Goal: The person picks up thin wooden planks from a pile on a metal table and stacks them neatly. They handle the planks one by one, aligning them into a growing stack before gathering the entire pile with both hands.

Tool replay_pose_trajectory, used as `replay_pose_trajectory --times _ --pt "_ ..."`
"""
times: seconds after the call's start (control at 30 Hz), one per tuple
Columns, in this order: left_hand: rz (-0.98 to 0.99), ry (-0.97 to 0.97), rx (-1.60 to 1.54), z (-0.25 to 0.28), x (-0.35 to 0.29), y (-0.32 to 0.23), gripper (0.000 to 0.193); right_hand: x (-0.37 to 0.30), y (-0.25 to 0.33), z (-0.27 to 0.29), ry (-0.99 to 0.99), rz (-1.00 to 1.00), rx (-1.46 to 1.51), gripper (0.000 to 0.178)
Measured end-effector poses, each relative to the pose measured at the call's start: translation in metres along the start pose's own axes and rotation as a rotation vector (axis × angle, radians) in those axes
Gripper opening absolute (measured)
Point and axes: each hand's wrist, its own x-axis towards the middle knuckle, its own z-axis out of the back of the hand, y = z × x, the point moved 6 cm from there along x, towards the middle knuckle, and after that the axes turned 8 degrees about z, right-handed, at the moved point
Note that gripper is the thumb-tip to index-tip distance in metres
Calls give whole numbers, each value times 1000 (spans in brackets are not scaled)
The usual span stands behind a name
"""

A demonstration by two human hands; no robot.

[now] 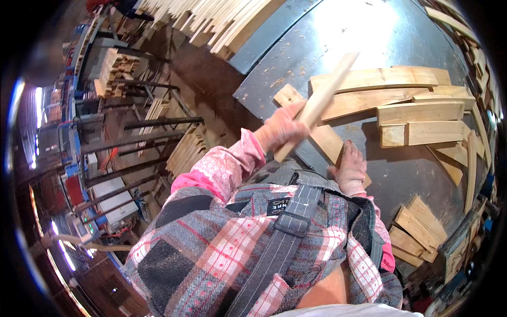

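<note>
My left hand [283, 128] is closed around a narrow wooden strip [330, 92], which is tilted up and away to the right, with its near end below my fist. Beneath that strip a short wooden board [326, 141] lies slantwise by the near edge of the metal table [401, 195]. My right hand [350, 168] is over the near end of this board, its fingers curled on it and the thumb at the left side. The hand covers part of the board. Slight blur smears the left hand and the strip.
Several curved wooden pieces [422, 108] lie stacked across the table on the right. A smaller pile of short boards [417, 230] sits at the near right. Long strips [222, 21] are bundled at the far left of the table. Metal rack bars [137, 142] stick out at left.
</note>
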Motion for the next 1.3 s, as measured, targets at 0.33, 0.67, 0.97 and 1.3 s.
replay_pose_trajectory --times 0.33,0.67,0.97,1.3 --pt "-93 21 -828 21 -42 51 50 -15 46 31 206 127 1625 52" --pt "31 -205 149 10 50 14 35 41 98 55 67 111 800 56" --pt "-154 -615 734 191 160 -54 44 10 -24 60 -793 -400 767 46" --pt "-375 -676 1565 289 210 -68 72 22 -166 116 -953 -1180 1072 80"
